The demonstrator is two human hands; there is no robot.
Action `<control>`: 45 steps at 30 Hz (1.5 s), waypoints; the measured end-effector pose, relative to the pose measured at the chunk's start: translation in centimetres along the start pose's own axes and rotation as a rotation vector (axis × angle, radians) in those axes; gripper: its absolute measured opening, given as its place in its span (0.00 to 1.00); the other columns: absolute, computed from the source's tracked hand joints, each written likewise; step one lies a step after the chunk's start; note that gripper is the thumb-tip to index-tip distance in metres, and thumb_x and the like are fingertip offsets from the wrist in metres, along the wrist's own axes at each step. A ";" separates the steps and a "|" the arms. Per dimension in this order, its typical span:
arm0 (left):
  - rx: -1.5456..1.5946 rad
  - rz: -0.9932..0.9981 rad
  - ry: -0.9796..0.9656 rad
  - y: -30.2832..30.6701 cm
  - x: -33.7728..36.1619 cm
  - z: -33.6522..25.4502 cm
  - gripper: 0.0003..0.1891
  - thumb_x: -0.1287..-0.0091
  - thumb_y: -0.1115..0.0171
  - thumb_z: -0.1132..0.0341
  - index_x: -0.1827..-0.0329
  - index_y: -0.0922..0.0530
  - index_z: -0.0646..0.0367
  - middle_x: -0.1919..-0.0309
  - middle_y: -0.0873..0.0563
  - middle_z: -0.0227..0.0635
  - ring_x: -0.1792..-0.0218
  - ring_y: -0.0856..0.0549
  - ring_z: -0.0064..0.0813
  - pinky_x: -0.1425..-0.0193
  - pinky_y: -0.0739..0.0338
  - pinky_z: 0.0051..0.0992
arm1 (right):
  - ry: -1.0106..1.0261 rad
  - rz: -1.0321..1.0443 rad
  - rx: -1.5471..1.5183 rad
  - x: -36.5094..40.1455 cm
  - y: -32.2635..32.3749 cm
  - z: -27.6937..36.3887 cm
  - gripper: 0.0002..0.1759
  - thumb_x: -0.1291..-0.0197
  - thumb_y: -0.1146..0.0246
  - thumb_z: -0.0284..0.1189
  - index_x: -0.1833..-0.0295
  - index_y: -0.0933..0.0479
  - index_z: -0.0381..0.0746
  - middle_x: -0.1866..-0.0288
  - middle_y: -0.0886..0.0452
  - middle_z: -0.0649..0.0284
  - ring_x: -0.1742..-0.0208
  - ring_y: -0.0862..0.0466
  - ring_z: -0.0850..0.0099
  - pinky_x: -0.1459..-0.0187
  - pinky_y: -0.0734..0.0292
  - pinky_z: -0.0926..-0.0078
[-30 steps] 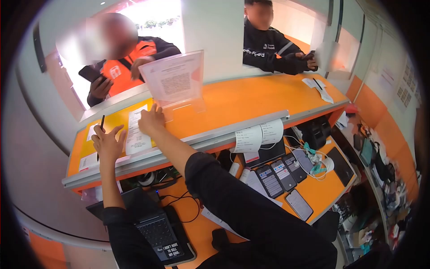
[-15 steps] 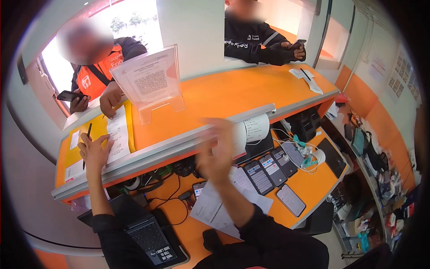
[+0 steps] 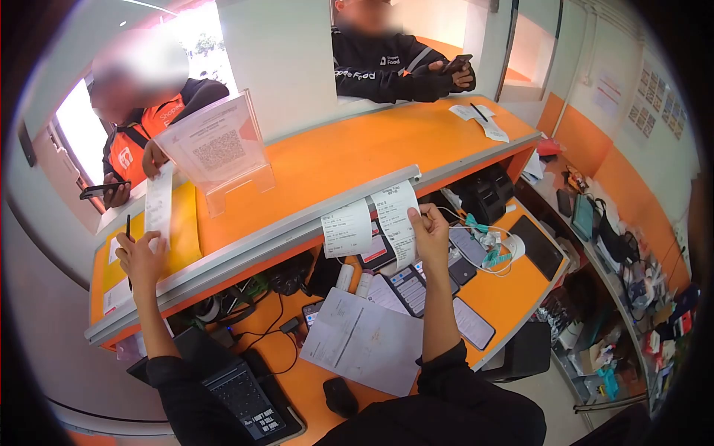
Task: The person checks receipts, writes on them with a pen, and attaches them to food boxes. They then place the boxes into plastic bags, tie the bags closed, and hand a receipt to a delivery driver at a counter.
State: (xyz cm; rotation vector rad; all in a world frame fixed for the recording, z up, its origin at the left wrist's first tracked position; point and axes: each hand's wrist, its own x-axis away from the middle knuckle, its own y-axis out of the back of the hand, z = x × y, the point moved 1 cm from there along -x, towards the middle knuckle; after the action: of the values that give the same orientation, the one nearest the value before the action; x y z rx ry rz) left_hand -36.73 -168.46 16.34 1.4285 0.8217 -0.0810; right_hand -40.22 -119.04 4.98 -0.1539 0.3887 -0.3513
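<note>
My right hand (image 3: 430, 234) pinches the edge of a printed receipt (image 3: 396, 223) that hangs from the counter's edge rail. Beside it on the left hangs a second receipt (image 3: 346, 229). At the left end of the counter, my left hand (image 3: 141, 256) has a dark pen (image 3: 128, 227) between its fingers, above a yellow folder (image 3: 184, 230). A long white paper slip (image 3: 158, 204) lies partly over the folder, and another person's hand (image 3: 153, 159) touches its far end. Below my right hand, several phones (image 3: 407, 290) lie on the lower desk.
A clear stand (image 3: 219, 152) with a printed sheet is on the orange counter (image 3: 320, 156). Below are a laptop (image 3: 245, 394), a mouse (image 3: 340, 397), large papers (image 3: 362, 338) and cables. Two people stand at the windows; each holds a phone.
My right hand has moved right and taken hold of a hanging receipt. The slip on the folder has shifted away from my left hand. The whole view has shifted somewhat.
</note>
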 end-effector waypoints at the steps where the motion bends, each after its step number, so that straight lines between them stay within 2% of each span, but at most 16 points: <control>1: 0.007 -0.026 -0.005 0.4 0.0 0.0 0.13 0.42 0.33 0.53 0.56 0.15 0.43 0.46 0.34 0.41 0.48 0.30 0.48 0.42 0.32 0.45 | 0.030 -0.009 0.058 0.1 0.2 0.4 0.09 0.34 0.38 0.30 0.60 0.26 0.35 0.73 0.18 0.63 0.73 0.24 0.84 0.70 0.31 0.85; 2: 0.013 -0.052 -0.005 0.8 0.1 0.2 0.14 0.42 0.33 0.52 0.56 0.15 0.43 0.47 0.34 0.41 0.49 0.30 0.48 0.43 0.32 0.45 | 0.061 -0.014 0.116 0.1 0.3 0.8 0.08 0.34 0.39 0.29 0.60 0.27 0.35 0.72 0.19 0.63 0.72 0.24 0.84 0.69 0.30 0.84; 4: 0.059 -0.187 -0.112 1.9 0.8 0.4 0.14 0.42 0.33 0.52 0.56 0.15 0.44 0.50 0.32 0.42 0.51 0.29 0.48 0.44 0.33 0.45 | 0.510 -0.126 0.558 1.1 0.5 3.9 0.06 0.34 0.42 0.25 0.55 0.27 0.34 0.64 0.23 0.59 0.63 0.23 0.81 0.62 0.29 0.82; 6: 0.122 -0.306 -0.169 3.5 1.8 1.1 0.14 0.42 0.32 0.52 0.56 0.14 0.45 0.54 0.31 0.44 0.52 0.29 0.47 0.45 0.33 0.44 | 0.278 -0.039 0.093 2.8 -1.8 8.1 0.09 0.34 0.44 0.20 0.50 0.29 0.32 0.56 0.23 0.57 0.56 0.21 0.73 0.52 0.26 0.77; 7: 0.176 -0.350 -0.194 4.2 2.2 1.1 0.14 0.42 0.32 0.52 0.56 0.14 0.46 0.56 0.30 0.45 0.53 0.29 0.47 0.45 0.34 0.43 | 0.376 0.027 -0.001 3.5 -4.0 10.1 0.11 0.34 0.46 0.19 0.48 0.29 0.32 0.51 0.24 0.57 0.53 0.20 0.71 0.50 0.26 0.74; 9: 0.221 -0.349 -0.123 4.9 2.8 1.7 0.13 0.42 0.33 0.52 0.57 0.14 0.45 0.58 0.30 0.44 0.53 0.30 0.45 0.45 0.35 0.42 | 0.591 0.259 0.074 4.2 -9.2 12.4 0.09 0.35 0.46 0.18 0.51 0.26 0.32 0.55 0.22 0.57 0.53 0.20 0.71 0.49 0.26 0.74; 11: 0.248 -0.298 -0.019 6.0 3.9 2.1 0.14 0.41 0.33 0.53 0.56 0.14 0.46 0.56 0.32 0.45 0.54 0.31 0.43 0.44 0.35 0.41 | 0.569 0.806 0.133 4.1 -15.4 14.0 0.08 0.36 0.47 0.17 0.58 0.22 0.32 0.59 0.20 0.58 0.52 0.20 0.70 0.48 0.28 0.73; 12: 0.294 -0.295 0.028 6.8 4.8 2.3 0.14 0.41 0.33 0.53 0.55 0.15 0.46 0.55 0.32 0.45 0.53 0.31 0.44 0.43 0.35 0.41 | 0.562 0.873 0.059 4.5 -19.4 14.1 0.09 0.37 0.47 0.17 0.60 0.21 0.33 0.61 0.20 0.58 0.54 0.20 0.70 0.49 0.28 0.73; 14: 0.405 -0.293 0.097 8.5 7.1 2.4 0.15 0.40 0.33 0.54 0.53 0.16 0.48 0.52 0.34 0.47 0.51 0.32 0.45 0.40 0.36 0.42 | 0.573 0.966 -0.018 4.7 -28.0 12.2 0.10 0.36 0.47 0.19 0.58 0.19 0.36 0.60 0.18 0.58 0.55 0.19 0.68 0.49 0.27 0.72; 16: 0.530 -0.351 0.150 10.2 9.9 2.7 0.15 0.39 0.33 0.57 0.51 0.17 0.49 0.49 0.36 0.48 0.47 0.32 0.47 0.36 0.38 0.42 | 0.327 1.028 0.154 3.8 -35.1 10.0 0.11 0.37 0.47 0.19 0.56 0.19 0.37 0.55 0.17 0.57 0.51 0.18 0.64 0.48 0.27 0.71; 21: 0.733 -0.415 0.283 12.2 18.8 4.2 0.16 0.39 0.32 0.62 0.48 0.18 0.48 0.44 0.39 0.50 0.40 0.35 0.47 0.30 0.42 0.38 | 0.620 0.890 0.542 -1.1 -45.9 -0.7 0.14 0.42 0.42 0.26 0.50 0.20 0.39 0.48 0.19 0.51 0.48 0.19 0.58 0.43 0.26 0.65; 25: 0.734 -0.197 0.481 11.6 25.9 5.6 0.15 0.39 0.32 0.62 0.48 0.18 0.49 0.47 0.40 0.48 0.43 0.35 0.44 0.33 0.42 0.35 | 0.529 0.942 1.091 -1.9 -47.5 -1.8 0.22 0.42 0.39 0.38 0.49 0.22 0.32 0.41 0.26 0.43 0.41 0.27 0.48 0.37 0.32 0.60; 31: 0.743 -0.092 0.624 9.2 31.3 5.7 0.14 0.39 0.32 0.64 0.50 0.17 0.52 0.53 0.41 0.43 0.47 0.36 0.40 0.36 0.40 0.34 | 0.434 0.780 1.143 1.4 -46.5 -0.4 0.29 0.39 0.42 0.47 0.49 0.21 0.30 0.30 0.47 0.44 0.30 0.44 0.50 0.33 0.40 0.57; 34: 0.782 0.039 0.652 8.4 33.0 4.8 0.17 0.39 0.33 0.66 0.47 0.20 0.55 0.48 0.37 0.46 0.44 0.35 0.40 0.37 0.39 0.35 | 0.521 0.821 1.168 1.5 -46.3 -0.2 0.30 0.38 0.45 0.47 0.47 0.23 0.29 0.33 0.41 0.40 0.31 0.40 0.52 0.33 0.39 0.58; 40: 0.823 0.074 0.594 8.0 34.7 3.2 0.14 0.41 0.31 0.65 0.52 0.17 0.54 0.60 0.40 0.37 0.53 0.37 0.33 0.41 0.39 0.29 | 0.430 0.831 0.947 1.0 -46.0 0.3 0.34 0.40 0.45 0.35 0.33 0.45 0.27 0.48 0.23 0.36 0.45 0.22 0.45 0.42 0.28 0.55; 45: 0.844 0.112 0.571 7.8 36.3 2.7 0.15 0.40 0.32 0.67 0.50 0.19 0.53 0.59 0.39 0.35 0.57 0.37 0.30 0.52 0.38 0.22 | 0.479 0.826 0.882 0.2 -46.3 -2.0 0.37 0.43 0.44 0.30 0.32 0.50 0.23 0.50 0.22 0.34 0.48 0.19 0.45 0.48 0.24 0.53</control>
State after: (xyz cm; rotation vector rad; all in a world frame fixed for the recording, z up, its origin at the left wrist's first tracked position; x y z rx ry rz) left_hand -4.98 -154.23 2.99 2.3516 1.2489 0.0844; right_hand -54.97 -162.24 12.90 0.9521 0.6931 0.2905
